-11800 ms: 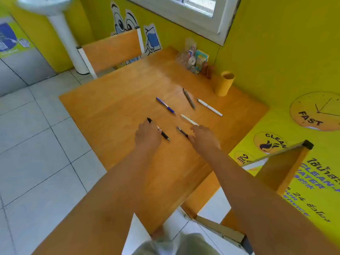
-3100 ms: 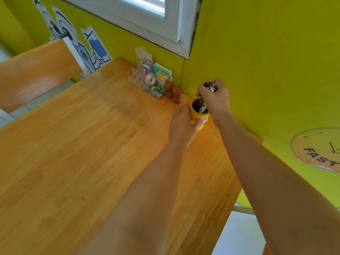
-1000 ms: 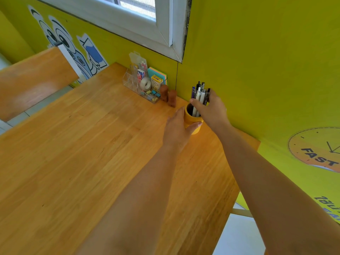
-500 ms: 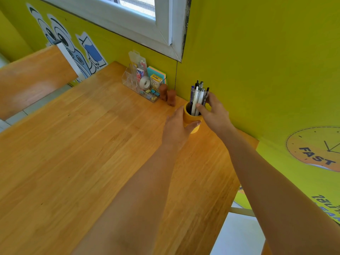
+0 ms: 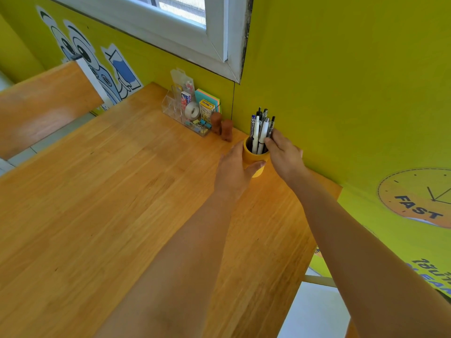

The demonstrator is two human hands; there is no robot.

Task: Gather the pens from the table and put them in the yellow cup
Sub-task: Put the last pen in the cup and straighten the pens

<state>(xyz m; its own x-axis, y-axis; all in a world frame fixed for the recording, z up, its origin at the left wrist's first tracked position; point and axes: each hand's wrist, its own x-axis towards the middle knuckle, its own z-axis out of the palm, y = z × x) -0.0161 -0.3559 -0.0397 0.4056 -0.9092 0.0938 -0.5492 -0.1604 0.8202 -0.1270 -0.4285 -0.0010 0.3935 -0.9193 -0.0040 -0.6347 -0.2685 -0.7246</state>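
The yellow cup (image 5: 255,159) stands on the wooden table (image 5: 102,191) close to the far right corner, by the yellow wall. Several pens (image 5: 260,129), white, black and blue, stand upright in it with their tops above the rim. My left hand (image 5: 234,170) is wrapped around the cup's near side, thumb across its front. My right hand (image 5: 284,153) is at the cup's right, its fingertips touching the pens' barrels just above the rim. No pens lie on the tabletop in view.
A clear desk organiser (image 5: 192,113) with tape, sticky notes and clips stands left of the cup against the wall. Two small brown figures (image 5: 222,128) stand between them. A wooden chair back (image 5: 44,111) is at the far left. The table's right edge (image 5: 314,242) drops to the floor.
My right hand has slid slightly down and right along the pens, which now stand in the cup. My left hand keeps hold of the cup.
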